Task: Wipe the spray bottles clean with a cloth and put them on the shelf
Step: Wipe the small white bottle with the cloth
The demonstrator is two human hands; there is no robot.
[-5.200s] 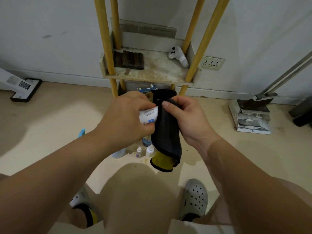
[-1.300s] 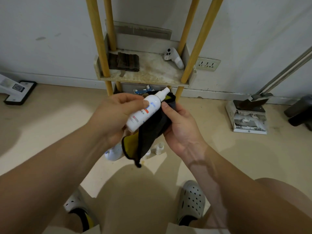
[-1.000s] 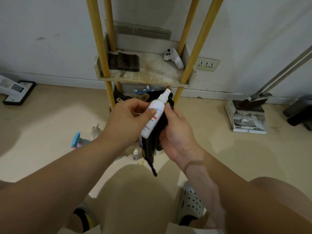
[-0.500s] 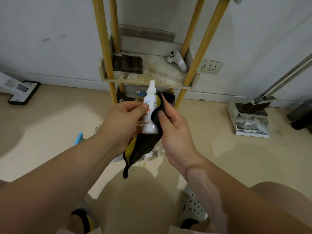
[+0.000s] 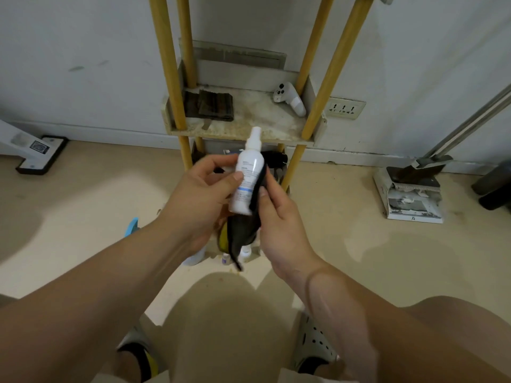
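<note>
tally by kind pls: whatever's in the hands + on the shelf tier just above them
Spray bottle: 1, white, held in the left hand.
Cloths: 2, a dark cloth in the right hand and a folded cloth on the shelf.
Controller: 1, white, on the shelf.
Total: 4

spray bottle (image 5: 247,172): white, blue band on the label
cloth (image 5: 243,230): black, yellow on one side
shelf (image 5: 254,117): off-white, speckled with brown stains
shelf posts (image 5: 166,64): yellow
folded rag (image 5: 211,105): dark brown, striped
controller (image 5: 290,102): white, black buttons
floor (image 5: 83,203): beige
clogs (image 5: 312,341): grey
</note>
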